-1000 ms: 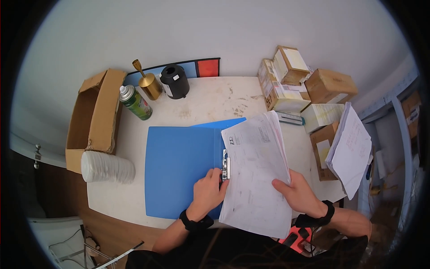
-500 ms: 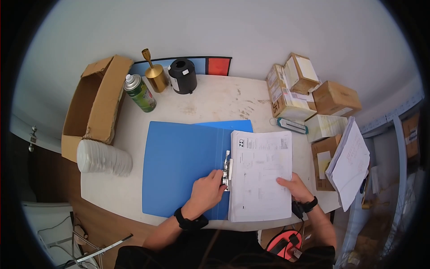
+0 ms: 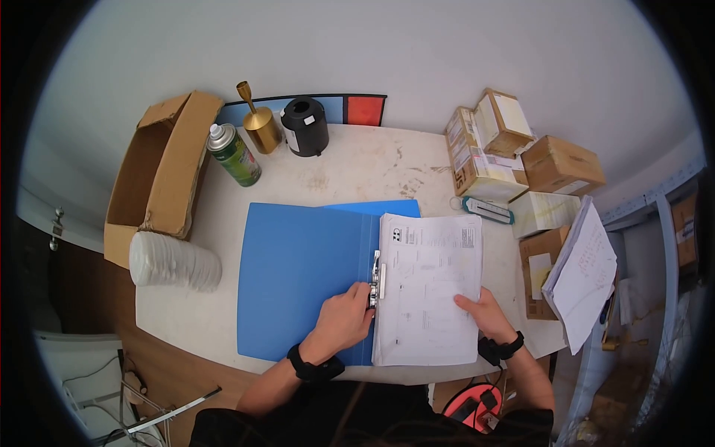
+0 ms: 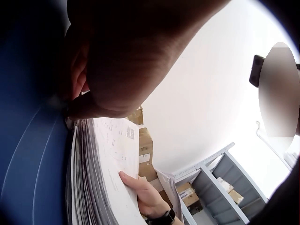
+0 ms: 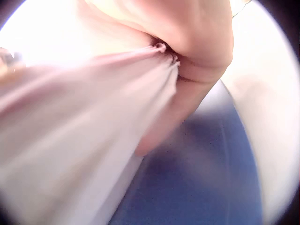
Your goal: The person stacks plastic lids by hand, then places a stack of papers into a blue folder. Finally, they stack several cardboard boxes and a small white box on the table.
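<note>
A blue folder (image 3: 305, 276) lies spread on the table, a metal clip (image 3: 378, 279) along its spine. My left hand (image 3: 344, 320) grips the clip's lower part with curled fingers; in the left wrist view the fingertips are in shadow. A thick stack of printed sheets (image 3: 428, 290) lies just right of the clip. My right hand (image 3: 488, 316) pinches the stack's right edge, thumb on top. In the right wrist view the paper edges (image 5: 93, 117) fan out from that hand (image 5: 201, 51). Whether the sheets sit on the clip's prongs I cannot tell.
On the table's left are an open carton (image 3: 167, 179), a white roll (image 3: 175, 262) and a spray can (image 3: 235, 156). A gold holder (image 3: 262, 130) and a black cylinder (image 3: 304, 127) stand at the back. Boxes (image 3: 562, 164) and another paper stack (image 3: 585, 276) are at the right.
The stack, earlier raised and tilted, came down flat beside the clip, then shifted slightly left. My right hand moved with it; my left hand stayed at the clip.
</note>
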